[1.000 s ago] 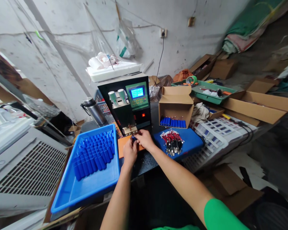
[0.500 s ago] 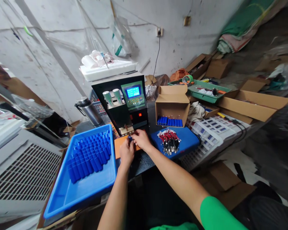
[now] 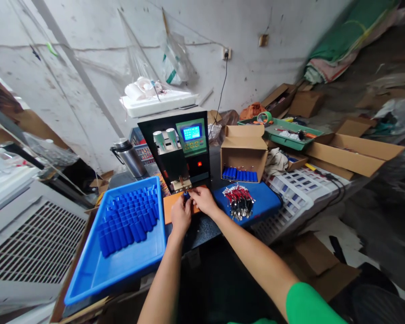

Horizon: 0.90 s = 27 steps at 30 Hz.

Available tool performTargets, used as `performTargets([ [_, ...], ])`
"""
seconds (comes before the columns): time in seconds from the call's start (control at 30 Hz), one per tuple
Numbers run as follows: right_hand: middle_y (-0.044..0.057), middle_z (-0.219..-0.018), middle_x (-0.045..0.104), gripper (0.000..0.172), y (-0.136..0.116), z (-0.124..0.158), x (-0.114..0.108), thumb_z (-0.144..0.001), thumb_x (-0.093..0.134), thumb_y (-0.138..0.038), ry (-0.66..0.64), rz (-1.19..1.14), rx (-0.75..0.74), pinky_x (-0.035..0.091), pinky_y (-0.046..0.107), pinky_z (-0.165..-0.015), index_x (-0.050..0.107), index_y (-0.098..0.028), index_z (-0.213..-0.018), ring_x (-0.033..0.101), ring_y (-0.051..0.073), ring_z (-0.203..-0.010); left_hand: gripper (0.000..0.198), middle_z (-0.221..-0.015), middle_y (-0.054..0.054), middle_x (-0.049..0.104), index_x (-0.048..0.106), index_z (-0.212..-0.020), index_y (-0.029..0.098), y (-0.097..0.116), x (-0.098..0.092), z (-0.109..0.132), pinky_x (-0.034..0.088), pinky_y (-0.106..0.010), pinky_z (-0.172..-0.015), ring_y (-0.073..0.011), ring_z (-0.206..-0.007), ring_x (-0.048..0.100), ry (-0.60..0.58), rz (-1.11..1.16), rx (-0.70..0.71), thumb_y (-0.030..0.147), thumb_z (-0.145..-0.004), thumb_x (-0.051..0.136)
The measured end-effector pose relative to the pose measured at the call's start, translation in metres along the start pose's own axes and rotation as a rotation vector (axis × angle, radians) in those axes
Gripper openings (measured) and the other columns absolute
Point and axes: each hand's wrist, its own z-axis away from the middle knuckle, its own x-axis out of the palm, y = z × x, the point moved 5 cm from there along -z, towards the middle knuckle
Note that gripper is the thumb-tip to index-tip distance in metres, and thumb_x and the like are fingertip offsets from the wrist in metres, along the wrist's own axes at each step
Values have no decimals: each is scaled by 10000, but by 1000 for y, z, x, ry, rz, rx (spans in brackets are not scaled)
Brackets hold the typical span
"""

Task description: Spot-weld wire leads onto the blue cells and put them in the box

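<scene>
A: Where to look first?

B: At the small blue piece [image 3: 186, 196], mostly hidden between fingers, just below the metal tips [image 3: 181, 182] of the black machine [image 3: 172, 165] and over the orange block [image 3: 168, 209].

A: And the grip?

B: Left hand [image 3: 181, 213] pinched narrow around the blue piece. Right hand [image 3: 203, 200] bunched close against the same spot, with too much covered to make out any hold of its own.

A: Biggest risk from here?

B: Probably a misplaced contact, from a slight roll or tilt of the piece within so small a pinch. Possibly a nipped or scorched fingertip too, because of bare skin so near the metal tips.

A: Anything off to the sides?

B: Red and black wires [image 3: 239, 198], heaped loose on the blue pad [image 3: 266, 201] near the right forearm: easy to snag with a careless sweep. On the left, packed blue cylinders [image 3: 130, 213] in the blue tray [image 3: 101, 283]: perhaps knocked out of line by a bump.

A: Compared with half a second ago?

B: Barely different. View shifted a little, with the machine slightly lower in the frame. Both hands still at the metal tips; tray, wires and cardboard box [image 3: 243, 157] unmoved.
</scene>
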Motion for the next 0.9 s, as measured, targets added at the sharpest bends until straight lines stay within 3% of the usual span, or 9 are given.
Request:
performTargets([
  [0.1,39,-724,679,163,-16,15,-17,-866,597,-294,101,290,-192,498,282,-669,650,-189,-754,628,177,-695,171,-798,-64,688,624,-922,198,1,-2,1,411,-290,-668,-219,-763,653,14,-42,-1,304,-913,491],
  [0.2,102,-913,703,123,-39,30,-27,-873,589,-246,186,582,-421,490,365,-853,685,-179,-908,621,244,-909,169,-805,-63,692,631,-942,202,1,-2,1,418,-291,-664,-214,-743,653,19,-26,-4,304,-908,500],
  [0.33,147,-1096,664,240,-57,36,-23,-869,613,-265,152,820,-647,393,453,-1046,683,-150,-1068,516,306,-1150,204,-810,-58,701,641,-995,200,-1,-1,1,454,-292,-682,-203,-741,653,15,60,1,317,-907,499],
  [0.53,161,-1099,674,268,-51,25,-11,-869,629,-266,24,855,-643,277,532,-1165,673,-121,-1090,513,308,-1199,253,-909,-69,720,639,-1031,182,-1,0,2,493,-288,-721,-191,-806,667,-26,154,45,352,-907,498],
  [0.9,111,-1198,669,239,-63,26,-19,-898,617,-243,-131,984,-819,203,538,-1208,681,-175,-1119,494,281,-1279,367,-986,-116,728,630,-1170,159,-3,2,-3,514,-363,-789,-241,-866,679,-55,-73,191,344,-908,453],
])
